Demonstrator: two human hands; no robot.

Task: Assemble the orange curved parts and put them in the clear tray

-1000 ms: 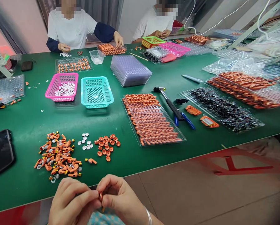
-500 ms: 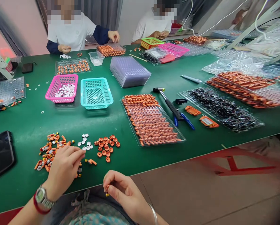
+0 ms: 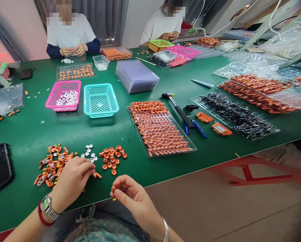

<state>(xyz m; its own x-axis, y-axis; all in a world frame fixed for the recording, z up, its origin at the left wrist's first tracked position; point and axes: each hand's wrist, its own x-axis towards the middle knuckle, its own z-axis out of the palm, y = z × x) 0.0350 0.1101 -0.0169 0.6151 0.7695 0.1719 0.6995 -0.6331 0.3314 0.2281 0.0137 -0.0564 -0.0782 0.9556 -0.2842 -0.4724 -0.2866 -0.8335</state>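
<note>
My right hand [image 3: 136, 201] is closed over the table's front edge, thumb and fingers pinching a small orange part with a yellow end [image 3: 114, 199]. Most of that part is hidden by the fingers. My left hand [image 3: 76, 173], with a watch at the wrist, hovers by the pile of curved orange parts [image 3: 49, 164], its fingertips pressed together. Whatever lies between them is hidden. Just beside those fingertips lies a single curved orange part [image 3: 97, 175]. Small white caps [image 3: 89, 155] and round orange cups [image 3: 112, 156] are spread beyond the hand.
A pink basket [image 3: 49, 101] with white pieces and a turquoise basket [image 3: 87, 111] stand farther back. To the right are a tray of orange parts [image 3: 162, 131], a hammer [image 3: 182, 114] and a tray of black parts [image 3: 236, 114]. A phone [image 3: 0, 168] lies left. Two people sit opposite.
My left hand has shifted slightly right and down, toward the single curved part. My right hand keeps its pinch. The co-worker at left has brought both hands together.
</note>
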